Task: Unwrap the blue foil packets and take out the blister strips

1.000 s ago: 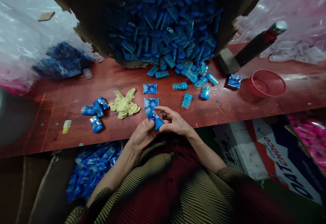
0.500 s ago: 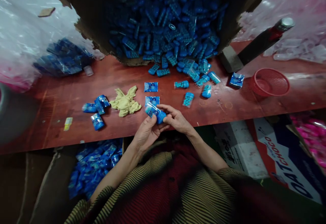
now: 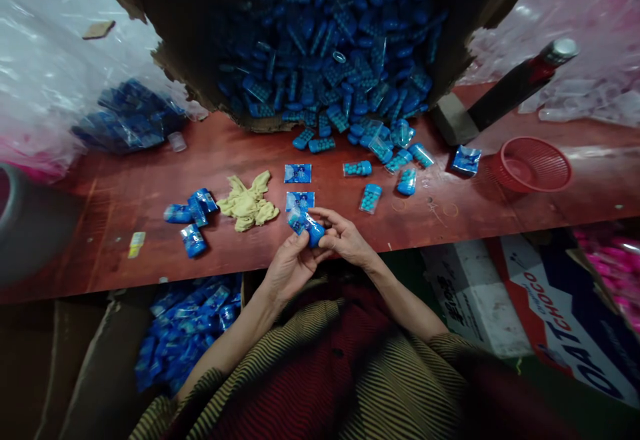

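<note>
The left hand [image 3: 290, 263] and the right hand [image 3: 346, 240] hold between them one blue container [image 3: 311, 227], the left thumb pressing on it and the right fingers closed narrowly near its blue end. It is in front of the body, near the table edge. Half a second ago its round blue end was turned more to the camera; now its printed side shows more, so I judge that this piece is being turned and its handling is not yet finished. Beyond it, two flat blue packets [image 3: 298, 173], the yellow cloth [image 3: 247, 202] and, at the left, the blue-covered pieces [image 3: 194, 241] stayed where they were. Farther, the heap of containers [image 3: 345, 70] in the carton looks unchanged.
</note>
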`<state>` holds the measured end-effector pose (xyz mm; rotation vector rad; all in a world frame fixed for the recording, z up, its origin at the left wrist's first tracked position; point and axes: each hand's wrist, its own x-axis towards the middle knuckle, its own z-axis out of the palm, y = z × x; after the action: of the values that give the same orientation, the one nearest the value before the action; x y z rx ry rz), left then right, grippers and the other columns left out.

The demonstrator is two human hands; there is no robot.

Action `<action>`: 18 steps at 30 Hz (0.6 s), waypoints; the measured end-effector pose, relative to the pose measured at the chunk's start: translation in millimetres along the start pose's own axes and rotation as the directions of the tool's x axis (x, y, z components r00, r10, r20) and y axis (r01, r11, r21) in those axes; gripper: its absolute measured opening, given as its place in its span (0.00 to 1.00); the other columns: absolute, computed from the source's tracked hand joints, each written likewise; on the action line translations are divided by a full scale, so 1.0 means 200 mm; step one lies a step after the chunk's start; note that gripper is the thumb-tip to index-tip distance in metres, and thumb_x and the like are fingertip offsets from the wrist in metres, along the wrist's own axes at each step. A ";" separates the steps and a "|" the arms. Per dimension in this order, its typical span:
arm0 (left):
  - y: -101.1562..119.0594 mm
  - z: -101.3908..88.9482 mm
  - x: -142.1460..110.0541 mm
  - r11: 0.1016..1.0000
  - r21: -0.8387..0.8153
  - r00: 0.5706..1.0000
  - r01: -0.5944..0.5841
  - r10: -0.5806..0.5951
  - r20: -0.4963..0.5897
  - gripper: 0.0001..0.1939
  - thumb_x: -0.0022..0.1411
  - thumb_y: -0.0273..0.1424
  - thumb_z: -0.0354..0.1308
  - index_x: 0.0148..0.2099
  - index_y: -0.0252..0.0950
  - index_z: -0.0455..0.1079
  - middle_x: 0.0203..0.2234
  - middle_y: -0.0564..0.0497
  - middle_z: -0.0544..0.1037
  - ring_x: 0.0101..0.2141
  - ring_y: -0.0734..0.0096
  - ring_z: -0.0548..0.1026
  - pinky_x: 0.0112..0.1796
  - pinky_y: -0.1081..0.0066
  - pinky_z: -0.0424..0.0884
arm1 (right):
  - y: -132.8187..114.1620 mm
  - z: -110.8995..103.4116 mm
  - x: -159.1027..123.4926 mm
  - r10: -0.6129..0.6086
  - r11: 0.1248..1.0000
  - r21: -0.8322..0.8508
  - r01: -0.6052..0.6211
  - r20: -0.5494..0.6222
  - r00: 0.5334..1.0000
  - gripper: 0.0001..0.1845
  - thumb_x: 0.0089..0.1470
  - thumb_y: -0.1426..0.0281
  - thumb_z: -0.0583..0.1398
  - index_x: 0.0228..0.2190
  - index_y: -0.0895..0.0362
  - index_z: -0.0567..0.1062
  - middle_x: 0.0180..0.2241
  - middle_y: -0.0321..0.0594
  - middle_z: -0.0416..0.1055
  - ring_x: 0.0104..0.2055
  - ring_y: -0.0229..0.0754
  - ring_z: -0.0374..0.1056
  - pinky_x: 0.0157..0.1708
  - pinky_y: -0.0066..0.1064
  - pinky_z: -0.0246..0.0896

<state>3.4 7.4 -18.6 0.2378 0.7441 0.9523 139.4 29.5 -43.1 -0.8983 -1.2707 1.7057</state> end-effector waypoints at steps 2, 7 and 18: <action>0.04 -0.01 0.00 1.000 -0.003 0.999 0.002 -0.003 -0.054 0.10 0.62 0.32 0.54 0.40 0.32 0.73 0.33 0.45 0.80 0.35 0.64 0.78 0.43 0.61 0.73 | 0.02 0.00 0.01 0.018 0.999 0.027 -0.020 0.055 0.998 0.31 0.47 0.65 0.63 0.53 0.49 0.63 0.39 0.35 0.67 0.30 0.32 0.63 0.31 0.27 0.65; 0.29 -0.17 0.00 0.948 -0.083 0.914 -0.308 0.271 -0.302 0.21 0.66 0.41 0.43 0.37 0.33 0.72 0.28 0.46 0.79 0.37 0.63 0.78 0.41 0.62 0.74 | 0.08 0.01 0.04 -0.011 0.947 -0.319 0.016 0.018 1.000 0.26 0.51 0.68 0.60 0.52 0.54 0.65 0.31 0.34 0.67 0.30 0.33 0.62 0.35 0.29 0.63; 0.33 -0.36 0.04 0.607 0.672 0.611 -0.424 0.740 -0.282 0.15 0.55 0.35 0.58 0.44 0.33 0.69 0.35 0.44 0.78 0.41 0.63 0.75 0.49 0.59 0.67 | 0.02 0.12 0.38 -0.152 0.265 -0.962 0.064 0.024 0.988 0.26 0.56 0.62 0.58 0.55 0.57 0.64 0.55 0.51 0.61 0.56 0.54 0.56 0.52 0.46 0.55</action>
<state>-84.3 43.7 -42.1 0.8056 1.5412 1.4870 84.7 87.0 -47.3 -1.4677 -2.3176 0.5478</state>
